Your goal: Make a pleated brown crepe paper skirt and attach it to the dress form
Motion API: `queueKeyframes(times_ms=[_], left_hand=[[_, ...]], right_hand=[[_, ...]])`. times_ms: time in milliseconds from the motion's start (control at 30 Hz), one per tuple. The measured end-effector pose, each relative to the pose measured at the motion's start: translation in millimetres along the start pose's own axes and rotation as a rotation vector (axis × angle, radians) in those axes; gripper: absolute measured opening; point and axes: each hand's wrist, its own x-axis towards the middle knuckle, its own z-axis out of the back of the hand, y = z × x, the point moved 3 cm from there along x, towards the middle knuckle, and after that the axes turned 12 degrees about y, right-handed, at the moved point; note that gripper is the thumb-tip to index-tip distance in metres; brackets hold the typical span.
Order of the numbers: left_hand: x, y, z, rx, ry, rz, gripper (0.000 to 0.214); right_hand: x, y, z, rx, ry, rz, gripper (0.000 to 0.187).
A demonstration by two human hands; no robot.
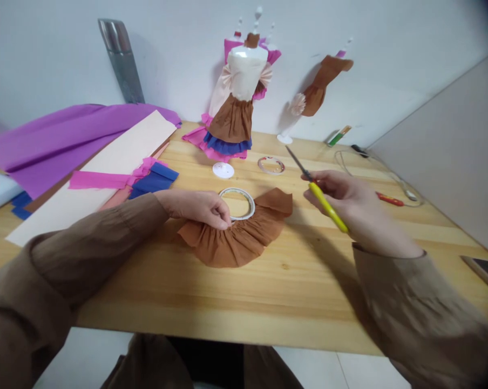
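Brown sleeve [53, 270] nearest at left; beyond it, purple paper [61, 138] lies on the tabletop [228, 302]. The hands are apart. The left hand [199, 208] seems to pinch the gathered edge of a brown ruffle [236, 248], which lies mid-tabletop with a ring [252, 204] against that edge. Most gathering looks done; the ruffle's flatter right end perhaps remains, and it lies loose, in front of a dressed form [231, 121]. Rightmost, the right hand [353, 202] grips yellow scissors [327, 205], raised clear of the ruffle.
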Motion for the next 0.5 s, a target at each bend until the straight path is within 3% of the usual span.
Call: queueKeyframes(times_ms=[100,267,400,500], left_hand=[[0,4,0.0,-0.094,-0.027,0.0,0.02],[-2,12,0.6,-0.417,-0.031,-0.065,0.02],[-2,15,-2.7,-0.69,-0.085,-0.095,0.023],[1,14,-6.3,-0.811,-0.122,-0.135,0.023]], right_hand=[[-11,-1,-5,0.243,0.259,0.01,0.038],[-40,3,-39,0.53,0.653,0.028,0.041],[-54,15,-57,0.682,0.758,0.02,0.034],[-65,18,-60,0.671,0.779,-0.008,0.039]])
